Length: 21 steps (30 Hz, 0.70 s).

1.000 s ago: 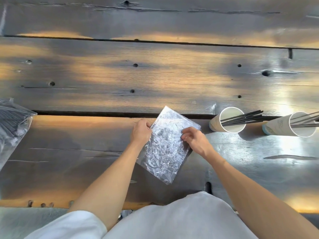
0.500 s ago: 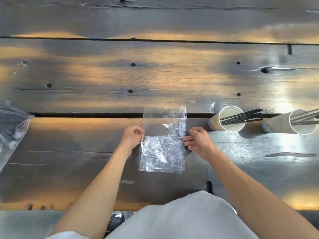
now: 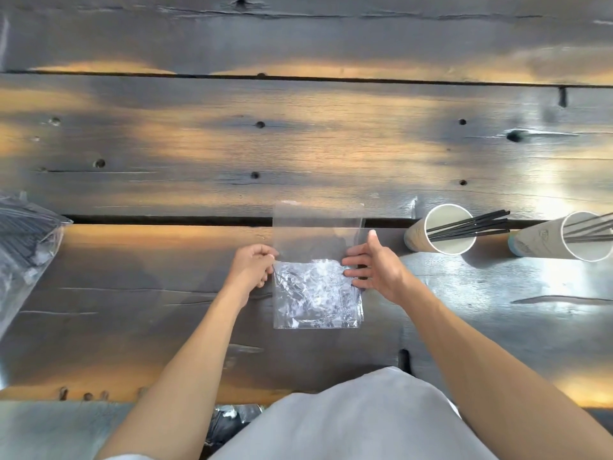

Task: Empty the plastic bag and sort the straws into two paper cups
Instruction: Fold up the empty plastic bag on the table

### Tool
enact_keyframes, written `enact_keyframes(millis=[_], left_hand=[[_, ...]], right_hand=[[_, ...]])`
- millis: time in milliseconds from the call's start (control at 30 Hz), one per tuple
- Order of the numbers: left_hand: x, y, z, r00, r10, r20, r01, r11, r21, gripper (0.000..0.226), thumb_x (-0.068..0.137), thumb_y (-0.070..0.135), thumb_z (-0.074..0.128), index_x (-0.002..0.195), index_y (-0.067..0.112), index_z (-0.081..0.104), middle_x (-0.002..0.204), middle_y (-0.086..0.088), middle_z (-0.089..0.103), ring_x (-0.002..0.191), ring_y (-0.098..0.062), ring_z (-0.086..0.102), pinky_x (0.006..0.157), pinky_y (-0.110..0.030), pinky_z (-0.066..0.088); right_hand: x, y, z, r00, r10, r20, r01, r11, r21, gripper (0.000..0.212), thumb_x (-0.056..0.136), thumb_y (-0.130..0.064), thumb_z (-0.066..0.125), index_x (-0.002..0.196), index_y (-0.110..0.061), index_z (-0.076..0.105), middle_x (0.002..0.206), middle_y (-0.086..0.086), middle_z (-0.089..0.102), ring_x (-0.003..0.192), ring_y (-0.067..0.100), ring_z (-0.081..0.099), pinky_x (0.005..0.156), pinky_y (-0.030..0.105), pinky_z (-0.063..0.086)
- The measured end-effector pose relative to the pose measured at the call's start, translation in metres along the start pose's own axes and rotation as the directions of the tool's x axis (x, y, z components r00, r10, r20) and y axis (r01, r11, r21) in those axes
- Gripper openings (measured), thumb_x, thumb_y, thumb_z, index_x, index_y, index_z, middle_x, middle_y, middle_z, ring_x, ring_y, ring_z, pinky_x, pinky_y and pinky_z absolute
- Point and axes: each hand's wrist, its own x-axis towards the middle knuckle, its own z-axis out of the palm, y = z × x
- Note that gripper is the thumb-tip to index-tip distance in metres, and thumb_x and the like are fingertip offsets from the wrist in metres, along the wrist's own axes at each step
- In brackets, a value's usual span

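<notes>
Both hands (image 3: 318, 270) on clear plastic bag (image 3: 316, 293), straws (image 3: 471, 225) in paper cups (image 3: 442, 230)

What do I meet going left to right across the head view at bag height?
Full bag of straws → left hand → clear plastic bag → right hand → first paper cup with black straws → second paper cup at the right edge.

Two bare forearms, no watch, ring or band on either wrist. Left hand (image 3: 252, 268) and right hand (image 3: 376, 265) ungloved, nails short and plain. Behind the hands, toward the body, a pale grey-white garment (image 3: 348, 423) of smooth, plain cloth without print or buttons. A short sleeve edge of the same pale cloth at the left upper arm, low in view.
</notes>
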Motion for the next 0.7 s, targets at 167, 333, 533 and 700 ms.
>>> enact_keyframes(millis=[167,333,533,700], left_hand=[[0.001,0.002,-0.006,0.984,-0.123,0.126,0.15,0.96,-0.235,0.026,0.101,0.008,0.045,0.102,-0.005,0.067,0.083,-0.022,0.076,0.059,-0.023,0.071,0.05,-0.024,0.055],[0.005,-0.003,-0.005,0.985,-0.144,0.098,0.167,0.945,-0.281,0.031,0.101,0.022,0.058,0.09,-0.004,0.069,0.086,-0.021,0.077,0.064,-0.019,0.073,0.055,-0.022,0.057],[0.001,-0.012,0.002,0.999,-0.039,-0.014,0.036,0.987,-0.154,0.014,0.079,-0.01,0.075,0.08,0.002,0.068,0.076,-0.014,0.072,0.071,-0.021,0.066,0.073,-0.031,0.057],[-0.003,-0.02,0.011,0.984,0.107,-0.141,-0.094,0.991,0.097,0.018,0.079,0.0,0.072,0.075,0.016,0.066,0.074,0.0,0.069,0.066,-0.011,0.061,0.059,-0.022,0.044]], right_hand=[[-0.003,0.002,-0.002,0.999,-0.051,0.004,0.051,0.999,-0.018,0.077,0.098,-0.067,0.019,0.115,-0.011,0.068,0.121,0.012,0.07,0.112,0.03,0.066,0.09,0.043,0.055],[0.001,0.007,-0.001,0.998,-0.065,-0.023,0.065,0.998,-0.008,0.075,0.102,-0.06,0.023,0.107,-0.002,0.072,0.116,0.013,0.072,0.109,0.029,0.068,0.089,0.042,0.056],[0.004,0.014,-0.006,0.99,-0.11,-0.091,0.106,0.993,-0.046,0.061,0.106,-0.044,0.036,0.116,0.007,0.068,0.114,0.024,0.071,0.111,0.035,0.067,0.096,0.042,0.055],[0.001,0.016,-0.003,0.984,-0.131,-0.122,0.11,0.979,-0.169,0.045,0.104,-0.037,0.046,0.109,-0.001,0.073,0.117,0.02,0.069,0.111,0.04,0.062,0.089,0.041,0.055]])
